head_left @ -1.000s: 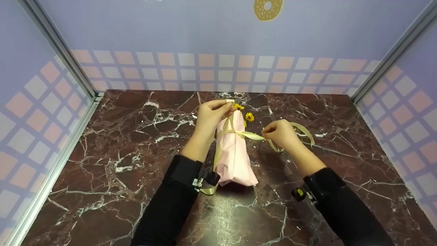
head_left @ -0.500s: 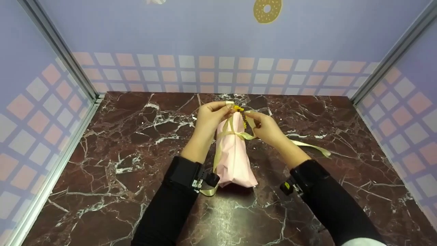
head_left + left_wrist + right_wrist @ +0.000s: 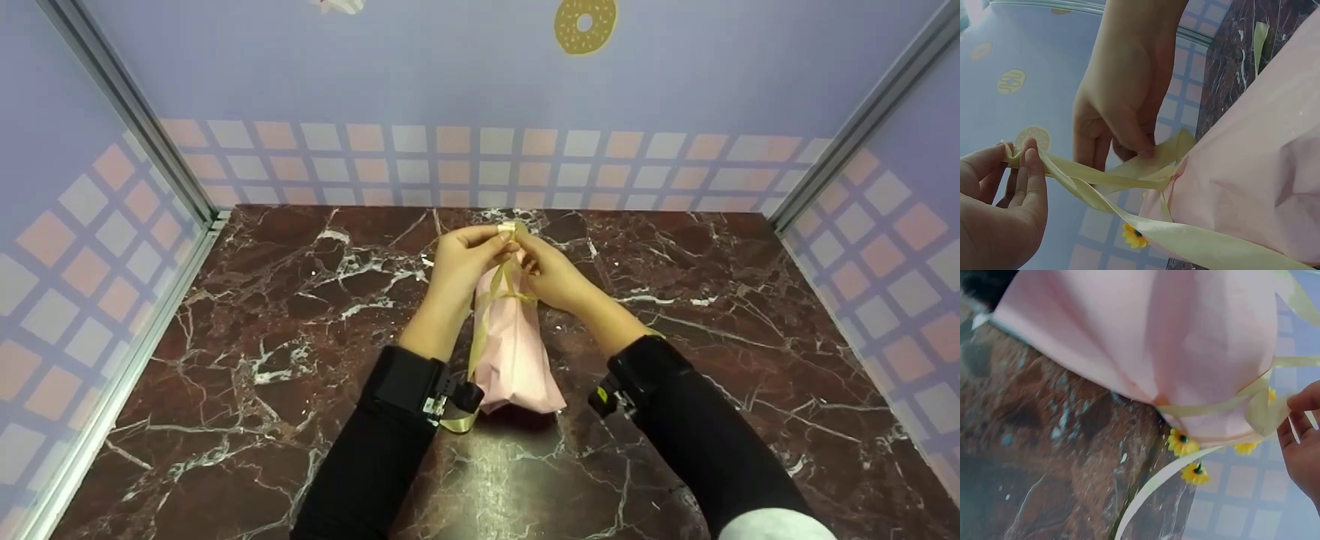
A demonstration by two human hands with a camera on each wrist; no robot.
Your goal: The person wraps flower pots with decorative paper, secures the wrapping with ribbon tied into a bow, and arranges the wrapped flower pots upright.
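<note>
A bouquet in pink wrapping paper [image 3: 514, 360] lies on the table, its narrow end pointing away. Pale yellow ribbon [image 3: 1207, 239] goes round it near that end. My left hand [image 3: 461, 259] pinches a loop of the ribbon between thumb and fingers, beyond the narrow end. Close beside it, my right hand [image 3: 559, 274] pinches another stretch of the ribbon, seen at the edge of the right wrist view too. Yellow daisy-like flowers [image 3: 1183, 441] stick out of the wrap in the right wrist view; in the head view the hands hide them.
The table [image 3: 262, 420] has a dark red marbled top. Printed panels [image 3: 675, 82] stand behind it and at both sides. A ribbon tail [image 3: 459, 424] curls beside the left wrist camera, near the wide end of the wrap.
My right hand has moved left and away from me with the ribbon, from the right of the bouquet to meet the left hand. The left hand stays nearly still.
</note>
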